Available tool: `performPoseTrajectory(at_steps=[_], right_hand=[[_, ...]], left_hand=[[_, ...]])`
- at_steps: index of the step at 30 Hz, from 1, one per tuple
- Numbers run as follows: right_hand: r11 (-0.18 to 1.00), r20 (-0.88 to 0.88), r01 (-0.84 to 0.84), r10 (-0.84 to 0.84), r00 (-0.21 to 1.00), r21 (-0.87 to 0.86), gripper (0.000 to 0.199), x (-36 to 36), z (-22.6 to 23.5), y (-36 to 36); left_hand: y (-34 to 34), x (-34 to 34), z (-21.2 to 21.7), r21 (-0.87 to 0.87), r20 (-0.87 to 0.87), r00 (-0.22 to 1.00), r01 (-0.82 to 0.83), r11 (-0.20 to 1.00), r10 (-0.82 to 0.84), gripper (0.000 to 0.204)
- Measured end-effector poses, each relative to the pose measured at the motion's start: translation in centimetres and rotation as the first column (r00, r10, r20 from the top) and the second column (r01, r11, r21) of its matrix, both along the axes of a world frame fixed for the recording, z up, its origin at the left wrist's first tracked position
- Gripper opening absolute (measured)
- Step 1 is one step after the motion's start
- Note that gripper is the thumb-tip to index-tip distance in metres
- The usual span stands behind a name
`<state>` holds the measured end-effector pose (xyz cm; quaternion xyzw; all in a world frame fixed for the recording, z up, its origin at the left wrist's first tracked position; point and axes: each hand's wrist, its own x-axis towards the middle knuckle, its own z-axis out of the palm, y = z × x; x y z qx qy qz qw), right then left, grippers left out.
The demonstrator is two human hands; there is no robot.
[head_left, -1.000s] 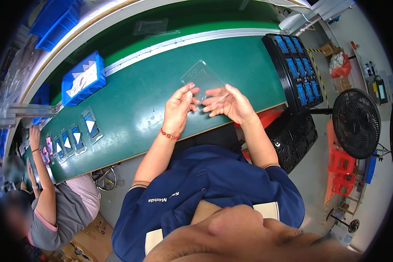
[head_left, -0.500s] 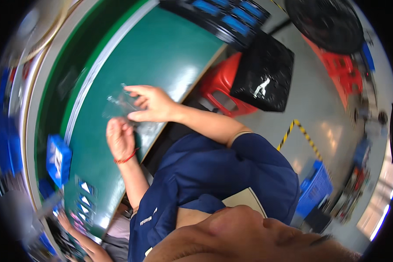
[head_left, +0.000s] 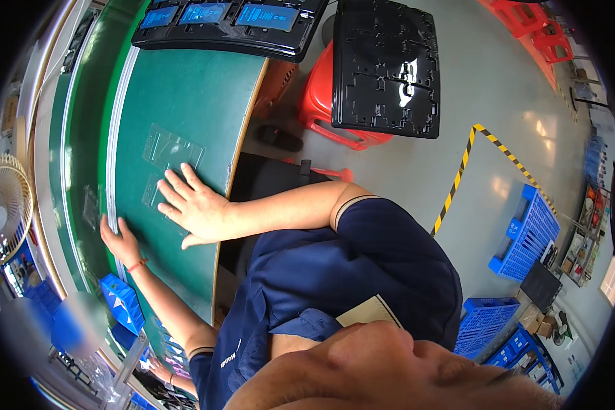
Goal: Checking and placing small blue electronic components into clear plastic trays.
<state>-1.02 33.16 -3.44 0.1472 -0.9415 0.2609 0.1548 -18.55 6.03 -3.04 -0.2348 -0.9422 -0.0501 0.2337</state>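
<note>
My right hand (head_left: 197,208) is spread flat above the green tabletop (head_left: 191,82), its fingers over the edge of a clear plastic blister piece (head_left: 152,191). Just beyond its fingertips lies another clear blister piece (head_left: 174,149) with a moulded recess. Whether the palm presses on the table, I cannot tell. My left hand (head_left: 121,244), with a red cord at the wrist, reaches to the pale metal rail (head_left: 116,116) along the table's far side. Its fingers are apart and nothing shows in them. Past the rail, near those fingertips, a further clear plastic piece (head_left: 90,205) lies on the green strip.
A black tray (head_left: 307,20) with blue flat packs sits at the table's end. Another black tray (head_left: 386,68) rests on a red stool (head_left: 316,99). By my left forearm stands a blue bin (head_left: 121,301). A co-worker's hand (head_left: 162,372) shows at lower left, a fan (head_left: 7,212) at far left.
Both hands were together around clear plastic over the table; now they are apart and open. My left hand has moved to the rail, and clear pieces lie flat. The view has shifted.
</note>
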Motion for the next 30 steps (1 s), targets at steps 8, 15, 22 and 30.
performPoseTrajectory(at_steps=[8, 15, 22, 30], right_hand=[[0.995, 0.012, 0.080, -0.081, 0.997, 0.062, 0.071, -0.9, -0.9, 0.0], [0.987, -0.038, 0.113, -0.109, 0.993, 0.115, 0.060, -1.4, 0.2, 0.0], [0.997, -0.010, 0.078, -0.078, 0.997, -0.006, 0.059, -0.7, -0.6, -0.3], [0.979, -0.086, -0.006, -0.012, 0.996, -0.203, 0.064, -1.8, 0.7, -0.2]], left_hand=[[-2.6, -7.2, -1.0, -0.046, 0.175, 0.984, -0.039, 0.998, 0.046, 0.032], [-2.1, -4.3, -0.8, -0.025, -0.097, 0.991, -0.097, 0.995, 0.094, 0.011], [-1.8, -3.8, -0.4, 0.014, -0.024, 0.995, -0.093, 0.996, 0.093, 0.005], [-0.4, 3.4, 2.7, 0.882, 0.470, 0.830, -0.442, 0.161, -0.300, 0.009]])
